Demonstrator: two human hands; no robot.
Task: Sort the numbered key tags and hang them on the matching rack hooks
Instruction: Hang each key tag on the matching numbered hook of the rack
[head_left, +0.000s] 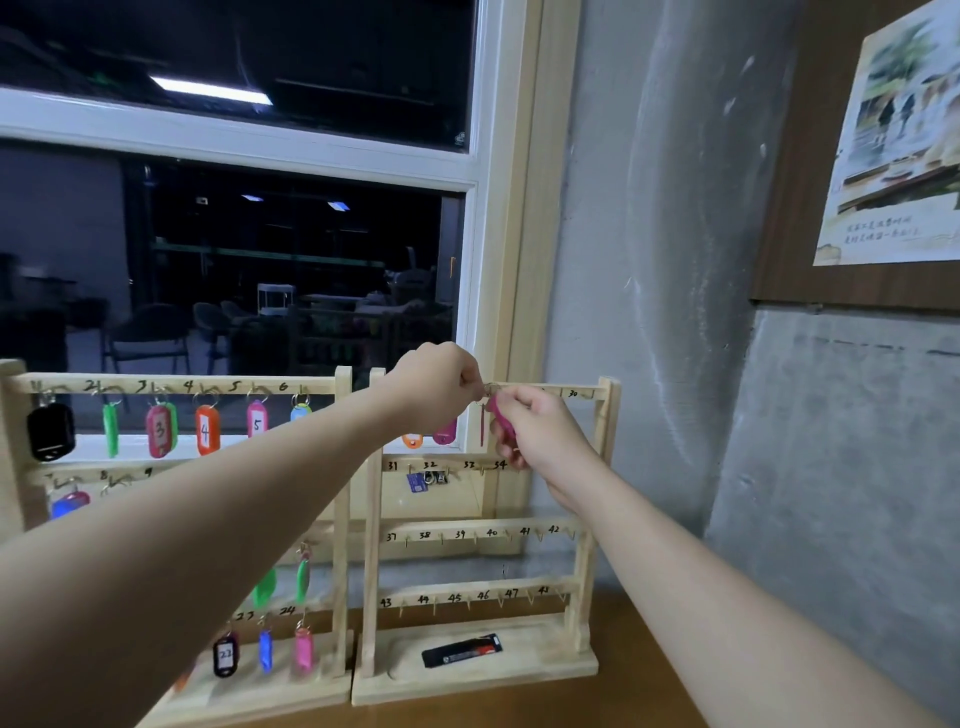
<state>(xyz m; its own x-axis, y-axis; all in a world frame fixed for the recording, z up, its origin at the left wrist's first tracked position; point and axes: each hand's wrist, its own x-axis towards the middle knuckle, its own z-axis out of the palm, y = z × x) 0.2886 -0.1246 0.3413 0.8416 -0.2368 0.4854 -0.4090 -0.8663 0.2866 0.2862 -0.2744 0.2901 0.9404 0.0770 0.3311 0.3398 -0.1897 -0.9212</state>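
Observation:
Two wooden key racks stand side by side on the table, the left rack (340, 499) and the right rack (605, 447), each with numbered rows of hooks. My right hand (540, 436) grips a magenta key tag (501, 418) at the right rack's top bar. My left hand (439, 387) pinches that tag's metal ring (487, 389) against the bar. Coloured tags hang on the left rack, among them tag 3 (158, 430), tag 4 (207, 430) and tag 5 (256, 420). My left arm hides much of the left rack's middle rows.
A black and red flat object (461, 649) lies on the right rack's base. A blue tag with keys (423, 480) hangs under hook 32. Behind the racks is a dark window (260, 260); a grey wall with a poster (893, 140) is on the right.

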